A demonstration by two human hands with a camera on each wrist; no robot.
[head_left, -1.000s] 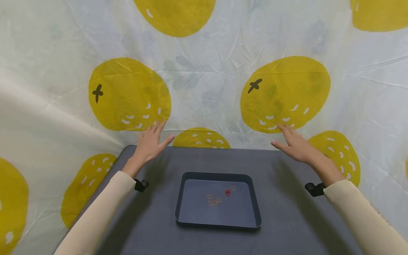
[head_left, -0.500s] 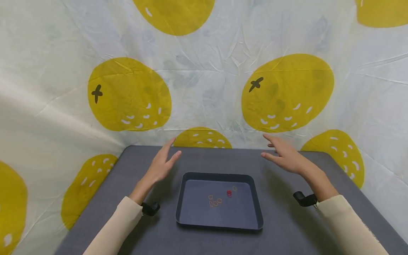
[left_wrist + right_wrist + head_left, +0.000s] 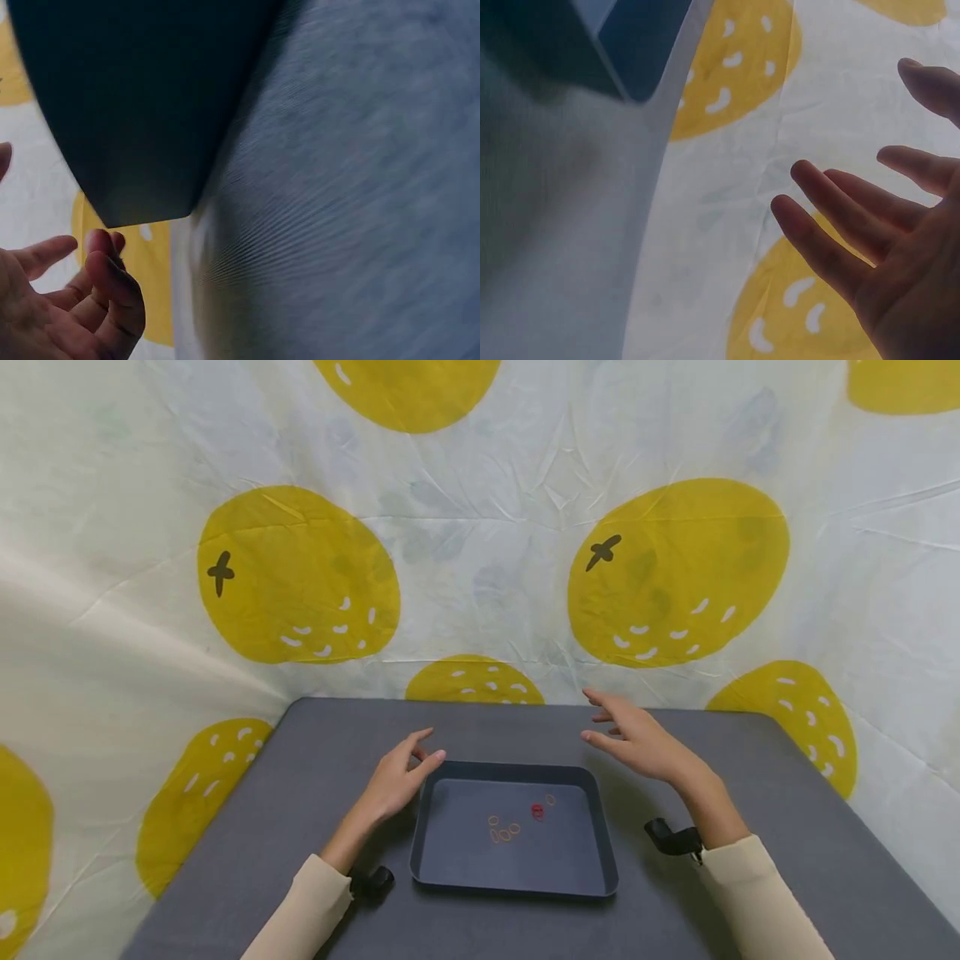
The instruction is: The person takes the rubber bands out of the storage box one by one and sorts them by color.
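The tray [image 3: 517, 870] lies flat on the bench [image 3: 510, 935]. By its look it should be light and stiff, with smooth walls that may slip a little; its short left and right sides seem your best hold, one palm to each. Your left grip [image 3: 393, 781] is at the tray's far left corner, fingers loosely bent and holding nothing; you cannot tell whether the thumb touches the rim. Your right grip [image 3: 641, 743] hangs in the air by the tray's far right corner, fingers spread, holding nothing too.

In the tray, four tan loops [image 3: 514, 829] sit close together near its middle. Red loops [image 3: 537, 811] bunch to their right; how many, you cannot tell. One more tan loop [image 3: 551, 800] is nearer the tray's far right corner. All look like rubber: soft, stretchy, nearly weightless, not fragile. Being so thin, each calls for a fingertip pinch against the tray's floor.
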